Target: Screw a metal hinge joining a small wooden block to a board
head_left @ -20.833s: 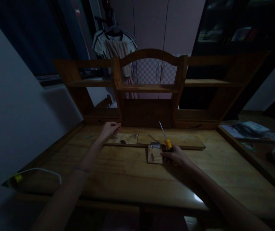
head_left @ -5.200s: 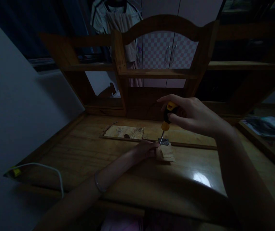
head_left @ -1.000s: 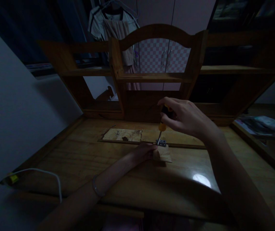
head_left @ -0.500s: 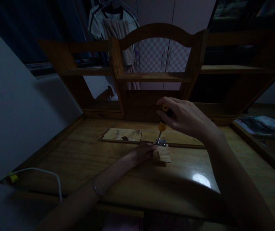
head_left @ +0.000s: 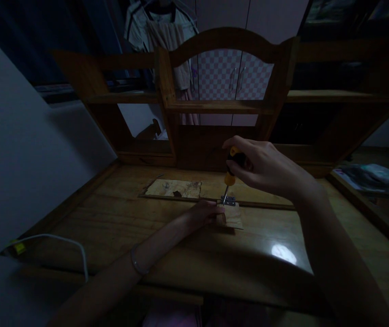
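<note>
A yellow and black screwdriver point(head_left: 230, 179) stands nearly upright in my right hand point(head_left: 266, 165), its handle between thumb and fingers. The shaft runs down to a small metal hinge point(head_left: 229, 200) at the far edge of a small wooden piece point(head_left: 231, 217). My left hand point(head_left: 204, 213) grips the left side of that wooden piece, fingertips close to the screwdriver's tip. Whether the tip sits in a screw is too small to tell. Behind the hinge lies a long wooden strip point(head_left: 252, 195), and to its left a rough, stained wooden board point(head_left: 170, 188).
A wooden shelf unit point(head_left: 220, 106) rises at the back of the desk point(head_left: 140, 240). A white cable point(head_left: 60, 237) and a yellow object point(head_left: 19, 248) lie at the left. Plastic-wrapped items point(head_left: 373, 176) are at the right. The room is dim.
The fingers of my right hand have shifted slightly around the screwdriver handle, opening a little. The left hand and the wooden piece hold their place; the view has tilted slightly.
</note>
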`<state>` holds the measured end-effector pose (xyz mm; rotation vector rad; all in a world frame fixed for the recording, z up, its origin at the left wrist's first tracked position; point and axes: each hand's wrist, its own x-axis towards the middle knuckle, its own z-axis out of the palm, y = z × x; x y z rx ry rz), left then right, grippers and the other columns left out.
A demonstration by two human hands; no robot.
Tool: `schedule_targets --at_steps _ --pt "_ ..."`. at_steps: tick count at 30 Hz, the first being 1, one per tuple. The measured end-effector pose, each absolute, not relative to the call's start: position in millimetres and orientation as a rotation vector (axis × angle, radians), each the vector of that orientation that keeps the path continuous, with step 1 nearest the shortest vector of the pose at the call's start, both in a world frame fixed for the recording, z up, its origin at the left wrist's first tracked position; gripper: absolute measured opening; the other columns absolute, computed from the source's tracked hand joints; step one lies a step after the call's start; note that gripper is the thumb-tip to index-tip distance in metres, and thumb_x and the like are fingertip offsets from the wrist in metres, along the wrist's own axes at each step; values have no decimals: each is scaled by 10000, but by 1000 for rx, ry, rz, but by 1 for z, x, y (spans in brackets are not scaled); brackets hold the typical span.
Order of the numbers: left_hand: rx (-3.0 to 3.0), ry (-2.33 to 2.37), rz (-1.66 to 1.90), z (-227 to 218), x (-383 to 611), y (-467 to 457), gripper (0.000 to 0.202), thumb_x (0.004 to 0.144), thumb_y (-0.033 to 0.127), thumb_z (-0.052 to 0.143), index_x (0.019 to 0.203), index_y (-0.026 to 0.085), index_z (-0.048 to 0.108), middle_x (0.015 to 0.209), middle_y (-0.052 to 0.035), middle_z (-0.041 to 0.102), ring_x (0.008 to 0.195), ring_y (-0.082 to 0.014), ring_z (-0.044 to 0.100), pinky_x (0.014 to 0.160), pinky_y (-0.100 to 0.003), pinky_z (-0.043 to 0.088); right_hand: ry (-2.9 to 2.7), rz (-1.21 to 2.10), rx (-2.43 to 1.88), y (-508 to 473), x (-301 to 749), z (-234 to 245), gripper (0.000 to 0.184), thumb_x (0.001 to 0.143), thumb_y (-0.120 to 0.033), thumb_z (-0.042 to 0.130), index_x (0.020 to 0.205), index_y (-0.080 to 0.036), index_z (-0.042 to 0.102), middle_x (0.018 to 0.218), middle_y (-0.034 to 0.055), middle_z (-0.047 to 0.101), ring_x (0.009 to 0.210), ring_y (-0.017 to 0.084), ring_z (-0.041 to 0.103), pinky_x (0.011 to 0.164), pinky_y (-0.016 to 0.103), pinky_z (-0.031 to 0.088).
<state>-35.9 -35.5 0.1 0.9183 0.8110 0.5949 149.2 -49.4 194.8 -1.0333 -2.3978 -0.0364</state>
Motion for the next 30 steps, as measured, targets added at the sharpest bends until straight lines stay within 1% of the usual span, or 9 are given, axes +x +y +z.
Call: schedule_targets --at_steps 2,4,8,10,14,19,22,26,30 --pt "902 825 597 -2 -35 -34 413 704 327 832 1041 100 757 1159 -160 731 1024 -262 710 921 -329 537 -2382 -64 -1075 -48 149 194 244 930 -295 524 1148 -193 560 898 43 655 703 177 576 642 292 370" --pt "891 816 606 -3 -35 -34 459 679 332 854 1051 81 754 1153 -173 729 998 -257 713 916 -334 539 -2373 -76 -1091 -47 151 194 227 917 -297 535 1115 -190 563 887 44 652 705 180 578 642 294 375" --pt "892 779 632 -1 -35 -36 501 653 355 882 1051 77 758 1163 -175 726 1017 -266 711 936 -341 532 -2395 -24 -1050 -47 154 197 300 870 -257 555 1162 -187 567 1126 82 655 841 202 614 736 307 422" --pt "895 782 626 2 -36 -37 494 654 368 886 1037 82 762 1156 -171 729 1030 -272 710 951 -347 527 -2403 -4 -1063 -48 156 198 338 868 -255 552 1198 -186 565 1154 85 653 865 210 618 757 313 429" --pt "892 773 614 2 -36 -36 487 666 355 888 1061 101 759 1174 -155 727 1045 -260 707 964 -337 524 -2410 1 -1099 -49 157 199 341 890 -288 555 1215 -186 567 1028 66 669 794 193 610 718 304 418" --pt "876 732 616 -6 -37 -33 444 711 323 872 1076 97 756 1147 -146 737 1010 -240 717 955 -331 532 -2375 -56 -1155 -46 155 197 246 923 -377 548 1100 -207 565 845 33 650 695 180 585 641 294 380" --pt "879 734 625 -3 -38 -35 429 733 311 858 1086 92 752 1155 -151 734 998 -227 717 957 -321 532 -2373 -60 -1163 -46 155 198 263 905 -382 561 1099 -204 576 919 54 678 753 201 609 663 306 393" --pt "882 766 617 3 -37 -38 447 714 324 866 1075 89 746 1162 -161 728 1010 -243 715 959 -330 533 -2400 -22 -1090 -49 158 201 261 876 -292 555 1109 -198 626 1070 68 693 849 215 634 720 318 425" --pt "900 797 594 2 -37 -37 372 726 327 847 1018 115 757 1155 -138 734 1046 -251 704 954 -328 531 -2415 21 -1077 -51 158 202 207 898 -303 556 1068 -211 630 958 31 705 732 177 627 669 304 410"
